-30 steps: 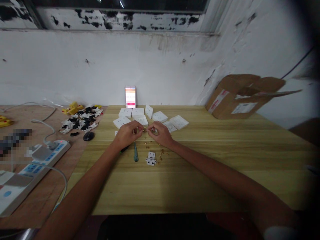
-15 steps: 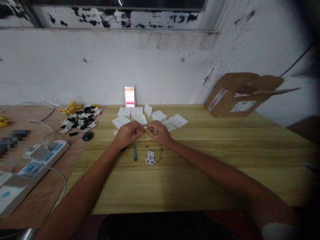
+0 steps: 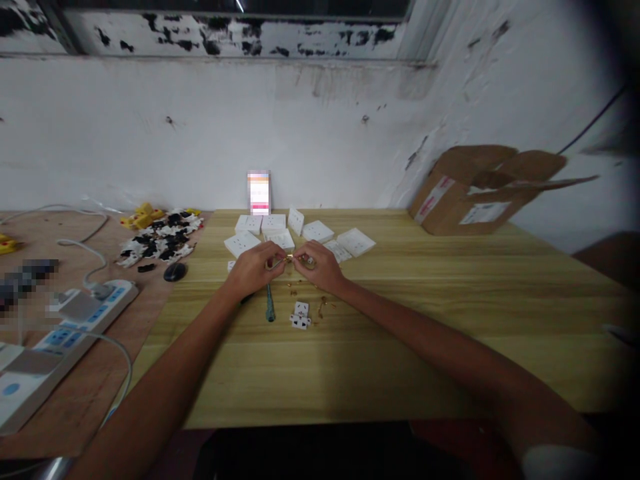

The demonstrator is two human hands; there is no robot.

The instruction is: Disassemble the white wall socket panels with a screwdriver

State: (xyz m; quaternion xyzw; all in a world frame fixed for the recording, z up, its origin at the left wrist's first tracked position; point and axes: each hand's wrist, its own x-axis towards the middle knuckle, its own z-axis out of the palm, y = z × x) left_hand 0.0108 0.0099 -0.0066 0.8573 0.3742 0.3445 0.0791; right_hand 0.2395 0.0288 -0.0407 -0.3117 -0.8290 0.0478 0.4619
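Observation:
Between the fingertips of my left hand [image 3: 257, 268] and my right hand [image 3: 320, 268] is a small brass-coloured metal piece [image 3: 289, 257]. Both hands are closed in a pinch on it, above the table. Below them lies a white socket insert [image 3: 301, 316] with dark slots. Small brass pieces [image 3: 323, 305] are scattered to its right, and a few more lie just above it. A screwdriver with a teal handle [image 3: 271, 308] rests left of the insert, its upper end hidden by my left hand. Several white socket plates [image 3: 318, 231] spread out behind my hands.
A lit phone [image 3: 259, 193] leans on the wall. At the left are a power strip [image 3: 75, 333] with cables, a black mouse [image 3: 175, 271] and a pile of black and white parts [image 3: 160, 239]. An open cardboard box [image 3: 475, 193] stands at the back right.
Both hands stay in nearly the same place, pinching the brass piece. Its tilt between the fingertips differs slightly; the things on the table have not moved.

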